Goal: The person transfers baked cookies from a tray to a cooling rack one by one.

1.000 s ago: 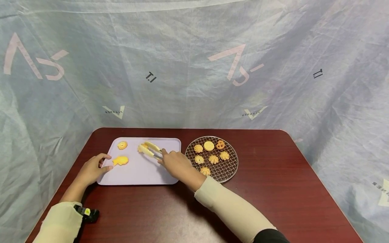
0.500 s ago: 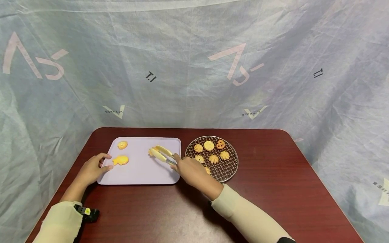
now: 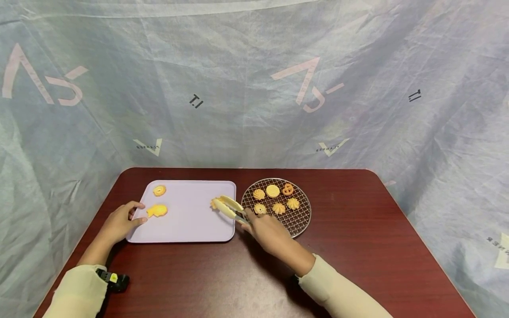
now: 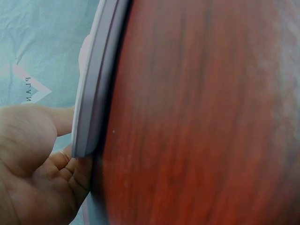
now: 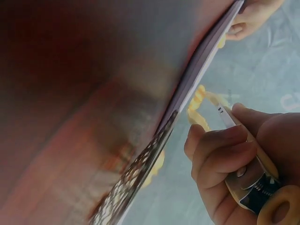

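My right hand (image 3: 270, 232) grips a pair of tongs (image 3: 230, 208) with pale yellow tips and a metal middle. Between the tips is a small golden cookie (image 3: 214, 203), above the right part of the lilac tray (image 3: 187, 225); the right wrist view shows that cookie (image 5: 199, 96) raised off the tray's surface. At the tray's left edge, my left hand (image 3: 121, 223) holds the rim between thumb and fingers, as the left wrist view also shows. Near that hand lie a fish-shaped cookie (image 3: 158, 210) and a round cookie (image 3: 159, 190).
Right of the tray, a round wire rack (image 3: 300, 225) bears several cookies and a small pretzel (image 3: 288, 189). My right hand covers its near-left part. Both stand on a dark red wooden table (image 3: 358, 247), with a grey cloth backdrop (image 3: 246, 110) behind.
The right hand has drawn the tongs and the cookie rightward across the tray, toward the rack. It now hides the rack's nearest cookie. My left hand has stayed on the tray's edge.
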### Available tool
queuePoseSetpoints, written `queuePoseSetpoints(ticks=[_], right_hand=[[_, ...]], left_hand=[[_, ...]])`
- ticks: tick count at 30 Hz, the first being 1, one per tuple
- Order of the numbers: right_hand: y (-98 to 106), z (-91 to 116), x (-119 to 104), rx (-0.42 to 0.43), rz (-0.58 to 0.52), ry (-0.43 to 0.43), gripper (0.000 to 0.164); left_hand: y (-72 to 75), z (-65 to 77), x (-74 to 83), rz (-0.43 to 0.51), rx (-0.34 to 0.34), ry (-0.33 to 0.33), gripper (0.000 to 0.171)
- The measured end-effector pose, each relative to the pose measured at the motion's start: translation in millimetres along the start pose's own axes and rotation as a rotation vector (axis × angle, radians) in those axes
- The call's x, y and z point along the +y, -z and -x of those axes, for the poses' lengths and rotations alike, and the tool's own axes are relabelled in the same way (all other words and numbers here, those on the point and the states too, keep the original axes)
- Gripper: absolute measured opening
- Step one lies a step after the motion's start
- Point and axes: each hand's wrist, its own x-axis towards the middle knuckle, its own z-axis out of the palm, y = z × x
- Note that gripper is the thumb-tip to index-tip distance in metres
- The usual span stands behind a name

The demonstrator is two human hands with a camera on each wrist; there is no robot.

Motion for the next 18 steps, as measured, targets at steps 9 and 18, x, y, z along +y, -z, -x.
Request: queuePoseSetpoints(ticks=[9,18], right_hand=[[12.7,29.6,18.3,0.058,0.009,-0.054,0.055],[28.3,62.5,35.5,0.07,-0.008,-0.112,0.056]], left_hand=[[0.4,0.0,0.7,-0.003,-0.001,0.002,0.043],[0.6,0.8,2.1,-0.005,0.002,0.003,0.043]])
